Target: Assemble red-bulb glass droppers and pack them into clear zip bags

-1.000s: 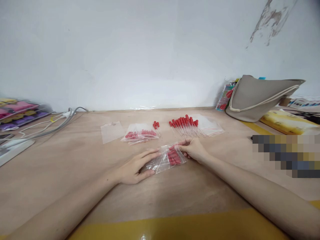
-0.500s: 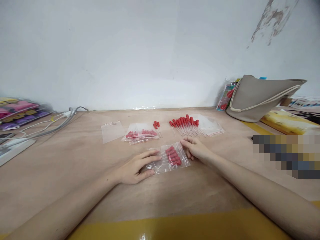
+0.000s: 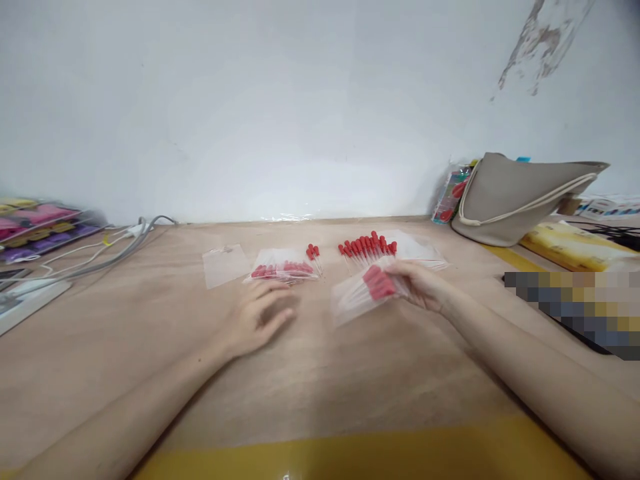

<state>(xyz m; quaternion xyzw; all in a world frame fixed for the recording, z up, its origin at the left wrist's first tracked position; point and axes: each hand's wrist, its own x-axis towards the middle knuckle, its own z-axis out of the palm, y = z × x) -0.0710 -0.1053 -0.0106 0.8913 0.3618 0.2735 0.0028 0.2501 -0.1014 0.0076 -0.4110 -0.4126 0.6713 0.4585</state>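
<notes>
My right hand [image 3: 415, 285] is closed on one end of a clear zip bag [image 3: 353, 297], which is lifted and blurred. Inside it lie several red-bulbed droppers with thin clear stems. My left hand [image 3: 263, 317] holds nothing; its fingers are parted and somewhat blurred, just in front of a stack of filled bags [image 3: 283, 267]. Beyond the held bag, a row of loose red-bulbed droppers [image 3: 367, 245] lies fanned out, partly covered by it. A smaller group of loose droppers [image 3: 313, 252] lies beside the stack.
A flat clear bag [image 3: 225, 265] lies left of the stack. More flat bags [image 3: 420, 250] lie behind my right hand. A grey bag [image 3: 520, 200] and a yellow packet [image 3: 575, 245] stand at right. Cables [image 3: 115, 247] run along the left side.
My right hand has lifted the filled bag off the table and moved it right and away from me. My left hand has let go of the bag and shifted left.
</notes>
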